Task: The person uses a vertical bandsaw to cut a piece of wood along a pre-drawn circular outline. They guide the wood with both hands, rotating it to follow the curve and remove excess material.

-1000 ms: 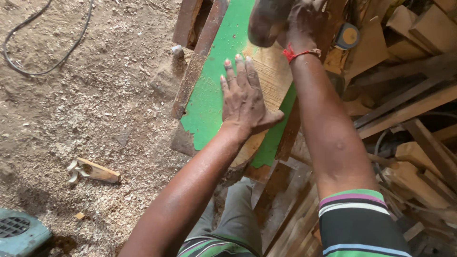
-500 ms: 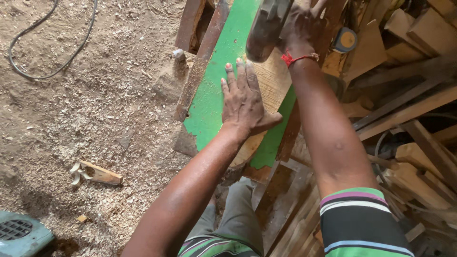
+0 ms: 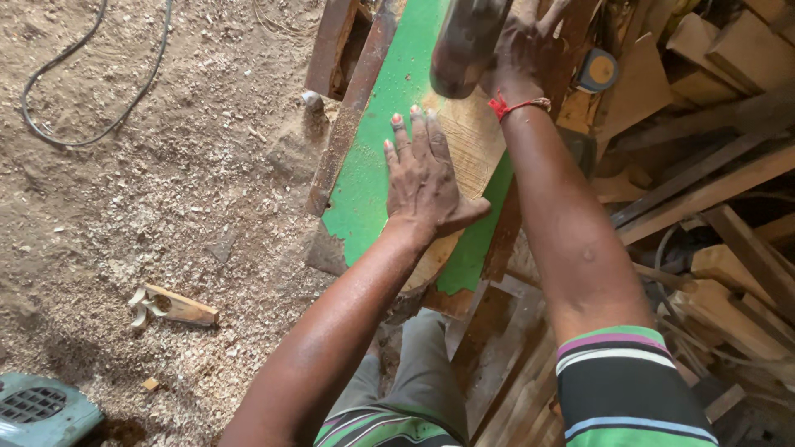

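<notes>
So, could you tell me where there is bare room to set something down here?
The sawdust floor is open between the cable and the green board. Right of the right hand, stacked timber crowds everything. The left hand covers the wood piece.

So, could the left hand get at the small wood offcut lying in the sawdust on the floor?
Probably yes. The left hand lies flat on the pale wood piece, holding nothing, and only open sawdust floor separates it from the offcut; it would need to let go and stretch down.
</notes>
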The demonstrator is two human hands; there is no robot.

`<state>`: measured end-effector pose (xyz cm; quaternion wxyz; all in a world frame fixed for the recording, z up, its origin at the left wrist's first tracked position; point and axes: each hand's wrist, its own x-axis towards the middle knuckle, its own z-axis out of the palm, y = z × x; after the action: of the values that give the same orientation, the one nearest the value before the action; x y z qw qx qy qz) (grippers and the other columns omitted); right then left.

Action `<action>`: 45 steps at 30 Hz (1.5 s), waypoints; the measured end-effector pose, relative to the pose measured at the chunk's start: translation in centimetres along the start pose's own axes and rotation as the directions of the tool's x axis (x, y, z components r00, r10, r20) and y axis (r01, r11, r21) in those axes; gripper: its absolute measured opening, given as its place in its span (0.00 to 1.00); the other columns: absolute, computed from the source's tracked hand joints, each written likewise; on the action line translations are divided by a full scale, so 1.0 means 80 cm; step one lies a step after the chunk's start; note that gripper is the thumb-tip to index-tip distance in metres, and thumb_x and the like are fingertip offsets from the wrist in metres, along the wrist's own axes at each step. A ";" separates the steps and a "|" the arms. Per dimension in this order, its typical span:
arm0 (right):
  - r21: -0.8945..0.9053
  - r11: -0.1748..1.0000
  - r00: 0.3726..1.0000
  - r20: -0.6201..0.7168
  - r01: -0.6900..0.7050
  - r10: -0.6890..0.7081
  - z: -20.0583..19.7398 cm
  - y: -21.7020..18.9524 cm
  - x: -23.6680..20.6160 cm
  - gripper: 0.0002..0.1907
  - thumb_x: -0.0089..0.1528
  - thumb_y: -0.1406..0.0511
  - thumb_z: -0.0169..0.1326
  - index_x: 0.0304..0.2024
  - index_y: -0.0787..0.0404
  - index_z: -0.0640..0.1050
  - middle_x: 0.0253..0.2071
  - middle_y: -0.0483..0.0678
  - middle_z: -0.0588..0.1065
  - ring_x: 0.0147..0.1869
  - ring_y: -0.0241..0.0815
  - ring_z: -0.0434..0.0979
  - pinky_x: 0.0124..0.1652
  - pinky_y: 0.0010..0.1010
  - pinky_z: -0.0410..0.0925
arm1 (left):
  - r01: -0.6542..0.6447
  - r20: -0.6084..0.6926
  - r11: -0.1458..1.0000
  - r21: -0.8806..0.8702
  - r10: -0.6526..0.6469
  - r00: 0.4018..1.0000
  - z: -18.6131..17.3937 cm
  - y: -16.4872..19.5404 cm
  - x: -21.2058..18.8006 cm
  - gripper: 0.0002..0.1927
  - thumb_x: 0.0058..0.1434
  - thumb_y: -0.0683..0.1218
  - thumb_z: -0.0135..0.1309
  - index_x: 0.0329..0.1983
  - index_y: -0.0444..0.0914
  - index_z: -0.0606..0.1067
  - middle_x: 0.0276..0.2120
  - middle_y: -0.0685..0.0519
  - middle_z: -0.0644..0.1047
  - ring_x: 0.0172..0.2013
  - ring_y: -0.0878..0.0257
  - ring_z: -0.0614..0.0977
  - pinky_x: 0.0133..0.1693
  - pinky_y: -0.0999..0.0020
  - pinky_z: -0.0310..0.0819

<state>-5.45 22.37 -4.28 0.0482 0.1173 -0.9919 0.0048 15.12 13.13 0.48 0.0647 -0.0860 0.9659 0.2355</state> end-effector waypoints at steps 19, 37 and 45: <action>-0.009 0.989 0.930 -0.339 0.150 -0.144 0.017 -0.005 -0.003 0.33 0.71 0.52 0.56 0.74 0.55 0.64 0.72 0.59 0.59 0.74 0.77 0.43 0.60 0.77 0.56 | 0.033 -0.190 0.999 -0.025 -0.037 0.981 0.002 0.006 0.000 0.81 0.35 0.81 0.62 0.71 0.22 0.42 0.73 0.26 0.44 0.72 0.26 0.42 0.64 0.23 0.43; 0.097 0.991 0.958 -0.266 -0.089 0.112 0.028 0.002 -0.002 0.38 0.68 0.60 0.51 0.78 0.56 0.54 0.75 0.66 0.49 0.77 0.67 0.51 0.67 0.58 0.60 | -0.010 -0.147 1.000 0.008 0.011 0.989 0.009 -0.002 0.019 0.73 0.33 0.71 0.67 0.69 0.22 0.49 0.71 0.27 0.51 0.73 0.28 0.46 0.68 0.29 0.42; 0.104 0.990 0.966 -0.230 -0.096 0.118 0.060 0.012 0.013 0.32 0.66 0.67 0.50 0.75 0.56 0.70 0.79 0.58 0.45 0.71 0.66 0.53 0.47 0.67 0.70 | -0.023 -0.067 1.000 -0.001 0.023 0.998 -0.001 0.003 0.023 0.76 0.34 0.72 0.67 0.69 0.20 0.43 0.71 0.25 0.47 0.72 0.27 0.44 0.68 0.32 0.38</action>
<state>-7.18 22.97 -8.97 0.1598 0.0643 -0.9828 0.0668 13.24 13.05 0.33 0.0297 -0.0828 0.9682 0.2341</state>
